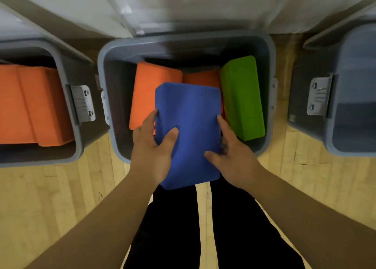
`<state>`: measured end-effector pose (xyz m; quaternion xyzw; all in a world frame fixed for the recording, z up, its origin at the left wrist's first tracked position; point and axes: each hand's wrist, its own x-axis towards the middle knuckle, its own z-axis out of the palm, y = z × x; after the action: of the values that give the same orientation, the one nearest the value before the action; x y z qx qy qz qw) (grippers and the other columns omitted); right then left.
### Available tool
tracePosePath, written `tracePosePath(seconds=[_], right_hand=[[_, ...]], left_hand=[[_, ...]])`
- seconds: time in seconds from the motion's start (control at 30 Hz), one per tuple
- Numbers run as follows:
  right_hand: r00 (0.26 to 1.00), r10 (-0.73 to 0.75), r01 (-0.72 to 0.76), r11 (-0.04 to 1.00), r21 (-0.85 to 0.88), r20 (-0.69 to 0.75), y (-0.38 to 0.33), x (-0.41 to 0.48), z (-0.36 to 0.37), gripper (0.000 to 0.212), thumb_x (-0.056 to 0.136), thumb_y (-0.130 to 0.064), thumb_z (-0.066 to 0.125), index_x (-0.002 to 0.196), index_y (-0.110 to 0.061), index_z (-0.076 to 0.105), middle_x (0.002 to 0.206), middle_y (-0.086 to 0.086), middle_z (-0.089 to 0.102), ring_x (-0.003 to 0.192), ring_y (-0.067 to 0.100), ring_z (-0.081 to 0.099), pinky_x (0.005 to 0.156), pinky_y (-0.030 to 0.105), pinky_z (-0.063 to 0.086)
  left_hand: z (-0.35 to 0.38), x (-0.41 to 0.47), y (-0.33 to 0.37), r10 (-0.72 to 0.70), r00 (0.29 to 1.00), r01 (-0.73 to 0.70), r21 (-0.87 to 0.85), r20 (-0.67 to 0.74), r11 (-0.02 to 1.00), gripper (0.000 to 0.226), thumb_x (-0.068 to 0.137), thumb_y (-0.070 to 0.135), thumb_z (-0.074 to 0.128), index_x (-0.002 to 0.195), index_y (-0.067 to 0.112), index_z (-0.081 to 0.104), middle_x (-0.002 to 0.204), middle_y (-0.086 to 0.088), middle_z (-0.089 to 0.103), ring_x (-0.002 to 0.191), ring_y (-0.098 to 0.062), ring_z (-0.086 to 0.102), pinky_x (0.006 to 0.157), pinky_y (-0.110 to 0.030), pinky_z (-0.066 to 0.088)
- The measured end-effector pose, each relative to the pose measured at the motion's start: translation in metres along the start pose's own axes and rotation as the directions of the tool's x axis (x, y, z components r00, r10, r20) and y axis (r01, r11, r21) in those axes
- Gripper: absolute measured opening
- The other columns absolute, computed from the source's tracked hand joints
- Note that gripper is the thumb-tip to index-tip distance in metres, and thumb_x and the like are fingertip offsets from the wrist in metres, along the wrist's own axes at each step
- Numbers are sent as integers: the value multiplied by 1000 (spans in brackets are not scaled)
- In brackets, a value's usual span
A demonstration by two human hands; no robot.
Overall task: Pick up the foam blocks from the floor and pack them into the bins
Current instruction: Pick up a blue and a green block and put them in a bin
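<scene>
A blue foam block (189,116) is held flat over the near rim of the middle grey bin (105,61). My left hand (151,146) grips its left edge, thumb on top. My right hand (234,153) grips its right edge, thumb across the top face. Inside that bin an orange block (150,94) stands at the left, a second orange block (201,77) shows behind the blue one, and a green block (242,98) leans at the right.
A grey bin (67,98) at the left holds orange blocks (30,106). Another grey bin (350,98) stands at the right, its inside grey. White lids lean behind the bins. Wooden floor and my dark trouser legs (175,228) lie below.
</scene>
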<state>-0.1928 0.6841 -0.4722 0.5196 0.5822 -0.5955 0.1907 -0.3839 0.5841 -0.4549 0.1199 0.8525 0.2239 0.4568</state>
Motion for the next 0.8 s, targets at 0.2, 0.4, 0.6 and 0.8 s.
tracePosePath(seconds=[0.2, 0.4, 0.6, 0.8], right_hand=[[980, -59, 5, 962, -272, -189, -9, 48, -14, 88, 97, -43, 63, 158, -49, 1, 146, 3, 50, 120, 28, 58, 102, 44, 51], [974, -15, -92, 886, -454, -228, -11, 60, -23, 80, 98, -42, 62, 162, -34, 14, 140, 11, 46, 104, 28, 56, 78, 34, 43], [977, 4, -113, 856, -505, -213, -17, 5, -9, 76, 95, -45, 63, 159, -30, 25, 141, 10, 45, 121, 32, 53, 95, 44, 51], [968, 47, -157, 879, -450, -246, -42, -99, 5, 74, 91, -45, 62, 156, -29, 30, 137, 11, 46, 121, 34, 50, 94, 44, 48]], left_hand=[[31, 71, 8, 46, 994, -49, 29, 102, 998, 63, 101, 40, 59, 156, 42, 30, 138, 9, 53, 116, -16, 59, 95, -37, 54], [30, 75, 2, 65, 974, -128, 296, 215, 947, 78, 98, 40, 63, 161, 35, 17, 142, 0, 47, 114, -31, 60, 95, -39, 51], [-11, 17, -17, 93, 962, -228, 565, 258, 793, 81, 96, 44, 61, 162, 34, 15, 153, -5, 35, 137, -33, 38, 108, -50, 42], [-74, -57, 8, 142, 932, -345, 699, 333, 626, 80, 93, 47, 60, 160, 28, 22, 150, -8, 36, 134, -37, 41, 104, -52, 44]])
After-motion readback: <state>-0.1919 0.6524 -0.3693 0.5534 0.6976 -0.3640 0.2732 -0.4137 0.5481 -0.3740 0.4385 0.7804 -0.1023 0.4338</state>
